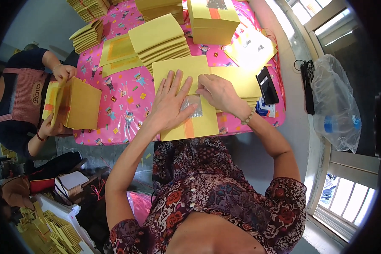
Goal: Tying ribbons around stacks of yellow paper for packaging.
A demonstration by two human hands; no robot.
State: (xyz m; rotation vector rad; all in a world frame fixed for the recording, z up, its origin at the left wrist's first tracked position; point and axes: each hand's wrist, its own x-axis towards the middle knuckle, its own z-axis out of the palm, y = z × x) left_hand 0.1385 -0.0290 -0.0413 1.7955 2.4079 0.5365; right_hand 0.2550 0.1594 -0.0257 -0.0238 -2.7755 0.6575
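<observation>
A yellow paper sheet (186, 97) lies flat at the near edge of the table (127, 97), directly in front of me, on the pink patterned cloth. A silver foil square (193, 106) sits near its middle, with an orange stripe (189, 127) below it running to the near edge.

My left hand (169, 101) rests palm-down on the sheet, fingers extended and slightly spread, fingertips pointing away from me; the thumb lies along the left side of the foil. My right hand (218, 93) is curled at the upper right corner of the foil, fingertips bunched together and pressing there; whether they pinch the foil edge, I cannot tell. A bead bracelet (248, 116) is on that wrist.

Just beyond the sheet: a fanned stack of yellow sheets (161, 40). To the right, another flat pile (241, 80) and a black phone (267, 84). Farther back, a tall yellow bundle (211, 19).

At left, another person (21, 97) holds a thick wad of yellow paper (74, 103) in both hands.

A clear plastic bag (336, 106) rests by the window at right.
</observation>
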